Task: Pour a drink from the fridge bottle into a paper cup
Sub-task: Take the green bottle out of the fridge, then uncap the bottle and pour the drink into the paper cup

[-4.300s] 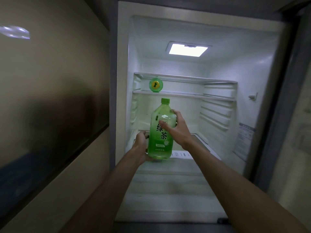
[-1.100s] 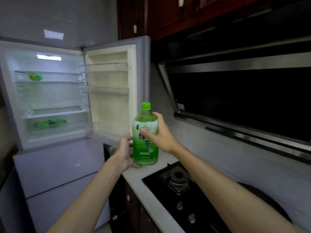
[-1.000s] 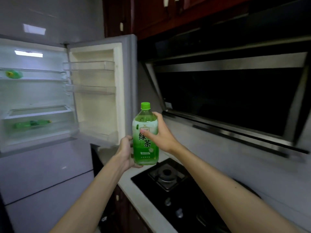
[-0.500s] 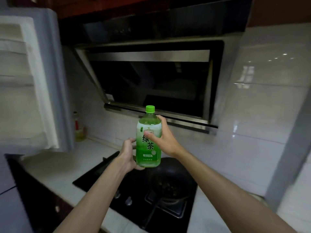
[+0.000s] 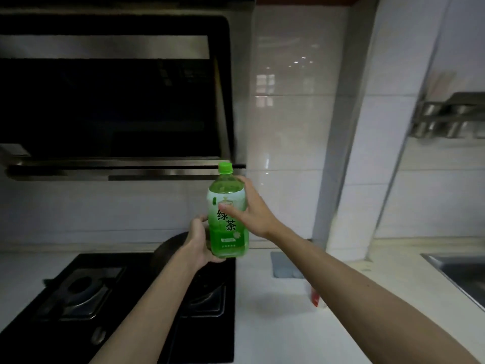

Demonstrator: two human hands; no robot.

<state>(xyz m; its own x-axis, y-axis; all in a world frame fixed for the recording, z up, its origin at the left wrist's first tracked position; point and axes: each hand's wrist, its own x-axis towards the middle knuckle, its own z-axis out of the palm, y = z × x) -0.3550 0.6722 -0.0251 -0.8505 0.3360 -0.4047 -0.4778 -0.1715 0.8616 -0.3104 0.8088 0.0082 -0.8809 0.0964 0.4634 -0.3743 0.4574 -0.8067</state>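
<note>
I hold a green tea bottle (image 5: 227,219) with a green cap upright in front of me, above the right edge of the stove. My left hand (image 5: 200,241) grips its lower part from the left and under the base. My right hand (image 5: 250,210) wraps around its upper label from the right. A small red and white object (image 5: 315,298), perhaps a paper cup, shows on the counter just behind my right forearm, mostly hidden and blurred.
A black gas stove (image 5: 78,298) with a dark pan (image 5: 168,250) lies at the lower left under a range hood (image 5: 112,101). White counter (image 5: 275,324) spreads to the right, with a grey flat item (image 5: 284,264), a sink (image 5: 462,271) and a wall rack (image 5: 451,116).
I have turned right from the open fridge, past the stove, toward the counter and sink. The bottle stays upright in both hands, held the same way.
</note>
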